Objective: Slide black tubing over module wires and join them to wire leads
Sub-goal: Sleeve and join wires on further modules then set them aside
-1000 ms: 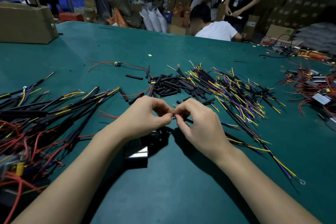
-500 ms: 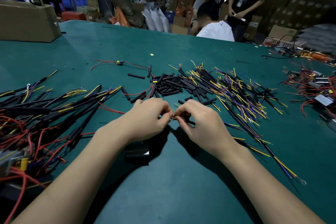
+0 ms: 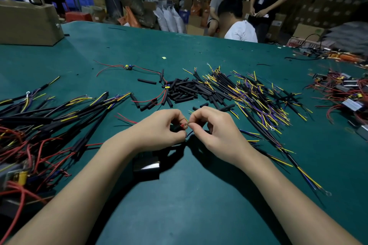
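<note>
Head view: both hands meet above the bench (image 3: 199,215), just in front of the black tubing pile (image 3: 179,91). The left hand (image 3: 159,129) pinches a red module wire (image 3: 182,125); the right hand (image 3: 215,131) pinches the wire lead (image 3: 190,123), all fingers tightly curled. Bare ends touch between the fingertips. Judged handling: strands are thin, limp, very light and easily frayed; grip on the insulation just behind the stripped end. Tubing is light and semi-stiff. The module (image 3: 146,165) lies partly hidden under the left wrist. Whether the joint is twisted, and whether tubing is already fitted, cannot be made out.
</note>
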`<move>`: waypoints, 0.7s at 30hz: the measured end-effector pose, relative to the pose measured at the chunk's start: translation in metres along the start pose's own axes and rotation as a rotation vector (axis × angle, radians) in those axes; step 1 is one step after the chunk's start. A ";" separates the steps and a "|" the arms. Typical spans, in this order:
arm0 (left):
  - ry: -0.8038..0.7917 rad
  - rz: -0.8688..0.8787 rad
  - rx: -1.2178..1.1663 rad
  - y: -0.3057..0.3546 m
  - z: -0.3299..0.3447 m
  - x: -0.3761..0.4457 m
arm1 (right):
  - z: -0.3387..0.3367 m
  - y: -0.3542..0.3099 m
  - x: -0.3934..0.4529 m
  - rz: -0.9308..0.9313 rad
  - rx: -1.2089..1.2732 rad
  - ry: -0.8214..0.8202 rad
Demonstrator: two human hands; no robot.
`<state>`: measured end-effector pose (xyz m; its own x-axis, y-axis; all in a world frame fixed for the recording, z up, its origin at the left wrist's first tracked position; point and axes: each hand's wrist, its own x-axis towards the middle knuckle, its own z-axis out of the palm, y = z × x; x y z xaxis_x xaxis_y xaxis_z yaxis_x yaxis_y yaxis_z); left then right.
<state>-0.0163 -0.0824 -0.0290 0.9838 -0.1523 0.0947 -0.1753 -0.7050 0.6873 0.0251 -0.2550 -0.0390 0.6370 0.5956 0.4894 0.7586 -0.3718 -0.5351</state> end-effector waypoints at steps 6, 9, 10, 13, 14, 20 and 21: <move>0.192 0.149 0.043 -0.002 0.004 0.001 | 0.000 0.001 0.002 0.152 0.174 -0.011; 0.271 0.202 0.074 -0.003 0.005 0.002 | -0.001 0.004 0.003 0.231 0.234 -0.013; 0.291 0.221 0.091 -0.004 0.005 0.001 | -0.001 0.005 0.003 0.247 0.235 -0.017; 0.317 0.268 0.160 -0.001 0.003 -0.001 | 0.000 0.007 0.002 0.273 0.236 -0.028; 0.328 0.268 0.187 0.000 0.003 -0.002 | 0.000 0.006 0.002 0.272 0.235 -0.032; 0.336 0.154 0.116 0.004 0.004 -0.002 | -0.004 -0.001 0.002 0.197 0.149 -0.008; 0.339 0.136 0.089 0.004 0.004 -0.001 | -0.004 -0.002 0.001 0.186 0.140 0.003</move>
<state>-0.0186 -0.0884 -0.0292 0.9056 -0.0212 0.4237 -0.2928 -0.7539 0.5882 0.0247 -0.2565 -0.0344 0.7646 0.5240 0.3754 0.6020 -0.3724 -0.7063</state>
